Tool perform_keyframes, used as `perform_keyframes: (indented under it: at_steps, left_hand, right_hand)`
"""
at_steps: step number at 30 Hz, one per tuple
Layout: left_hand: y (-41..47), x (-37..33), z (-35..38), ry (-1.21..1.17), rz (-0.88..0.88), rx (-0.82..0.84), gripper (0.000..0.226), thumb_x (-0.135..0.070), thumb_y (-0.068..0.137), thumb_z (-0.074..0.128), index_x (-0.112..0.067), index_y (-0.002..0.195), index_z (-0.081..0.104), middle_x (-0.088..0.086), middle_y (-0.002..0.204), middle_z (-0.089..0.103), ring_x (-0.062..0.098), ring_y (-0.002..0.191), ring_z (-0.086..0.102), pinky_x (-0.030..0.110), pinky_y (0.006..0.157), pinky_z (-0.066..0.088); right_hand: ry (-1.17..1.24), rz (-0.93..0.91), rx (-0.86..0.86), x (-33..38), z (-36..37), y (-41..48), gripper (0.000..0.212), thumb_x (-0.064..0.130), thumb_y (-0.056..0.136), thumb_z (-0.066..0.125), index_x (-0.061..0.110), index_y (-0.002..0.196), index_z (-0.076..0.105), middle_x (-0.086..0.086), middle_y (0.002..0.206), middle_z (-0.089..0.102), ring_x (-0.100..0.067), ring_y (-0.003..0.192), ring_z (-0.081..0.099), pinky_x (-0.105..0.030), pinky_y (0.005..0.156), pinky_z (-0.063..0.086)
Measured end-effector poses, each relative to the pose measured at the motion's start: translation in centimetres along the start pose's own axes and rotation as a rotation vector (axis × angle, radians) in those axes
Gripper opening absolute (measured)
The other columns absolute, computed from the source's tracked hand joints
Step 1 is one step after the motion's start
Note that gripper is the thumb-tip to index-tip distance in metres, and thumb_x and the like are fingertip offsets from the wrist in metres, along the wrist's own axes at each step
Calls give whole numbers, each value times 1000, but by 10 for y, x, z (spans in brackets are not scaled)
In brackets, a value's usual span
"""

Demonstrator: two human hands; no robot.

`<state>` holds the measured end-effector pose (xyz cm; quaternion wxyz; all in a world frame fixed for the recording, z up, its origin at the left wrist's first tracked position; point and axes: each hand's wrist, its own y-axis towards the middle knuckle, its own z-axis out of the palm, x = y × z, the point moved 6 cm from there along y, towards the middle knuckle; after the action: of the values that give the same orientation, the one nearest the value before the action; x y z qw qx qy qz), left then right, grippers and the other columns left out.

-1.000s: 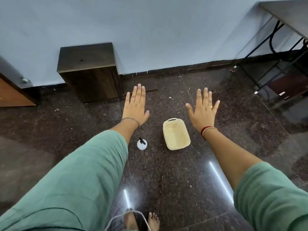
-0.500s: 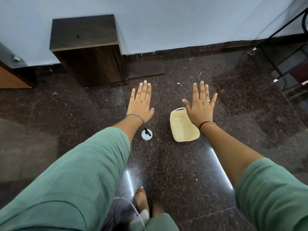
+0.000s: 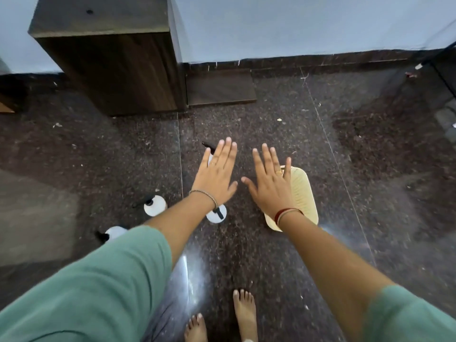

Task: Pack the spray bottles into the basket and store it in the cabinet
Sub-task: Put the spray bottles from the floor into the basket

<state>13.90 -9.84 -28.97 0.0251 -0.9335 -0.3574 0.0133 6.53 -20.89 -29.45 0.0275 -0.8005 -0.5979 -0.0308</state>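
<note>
My left hand and my right hand are stretched out flat over the dark floor, fingers apart, holding nothing. A cream plastic basket stands on the floor, partly hidden under my right hand and wrist. White spray bottles with black tops stand on the floor: one left of my left forearm, one just below my left wrist, one half hidden by my green sleeve. Another bottle's black nozzle shows beyond my left fingers. The dark wooden cabinet stands against the wall, far left.
A low dark wooden board lies against the wall right of the cabinet. My bare feet are at the bottom centre. Black metal furniture legs show at the far right edge. The floor is dark speckled stone.
The view has tilted down and moved closer to the floor. Both hands have come nearer together over the floor. More spray bottles have come into view on the left.
</note>
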Motion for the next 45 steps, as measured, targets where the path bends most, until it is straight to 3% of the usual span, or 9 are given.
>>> perform_keyframes:
  at_steps: [6,12,25,29,33,37,45]
  left_hand:
    - [11,1,94,-21,-11,36,79,-43,90,34,-8,146,-8,11,158,-7,23,145,-7,45,117,1]
    - [18,22,180,6,-46,107,83,-47,90,37,-7,146,-9,11,158,-5,24,145,-7,47,117,0]
    - [-6,22,307,-17,-82,161,72,-36,92,37,-11,147,-3,6,158,-4,21,145,-6,45,117,-2]
    - [-11,27,326,-97,-118,146,65,-38,94,29,-13,148,1,4,159,-2,20,145,-5,47,117,0]
    - [-11,30,333,-140,-134,125,66,-42,94,28,-14,148,2,4,159,-2,19,145,-5,47,117,0]
    - [-11,30,338,-159,-138,114,66,-44,94,25,-14,148,2,4,159,-3,19,145,-5,46,117,-1]
    - [-9,33,348,-229,-144,99,67,-47,93,24,-17,148,2,5,158,-3,19,145,-5,46,117,2]
  right_hand:
    - [13,-32,27,6,104,18,66,51,96,26,18,150,7,-6,159,3,-22,147,0,-54,115,-3]
    - [-6,-103,125,24,189,28,60,35,99,29,18,150,2,-6,160,-3,-22,146,-5,-55,115,-5]
    - [10,-124,267,22,328,21,70,12,93,40,23,150,0,-8,159,-5,-26,146,-3,-53,115,1]
    - [40,-125,286,22,351,19,74,13,93,45,23,150,-1,-6,159,-5,-25,147,-2,-49,116,4]
    - [109,-119,348,26,366,16,94,29,82,67,24,150,1,-5,159,-3,-26,147,0,-46,117,9]
    - [210,-144,385,38,375,17,89,45,84,60,23,150,5,-6,160,-1,-26,146,1,-46,118,11]
    - [423,-139,409,47,391,20,79,32,86,59,17,150,14,-8,159,3,-28,146,4,-44,116,18]
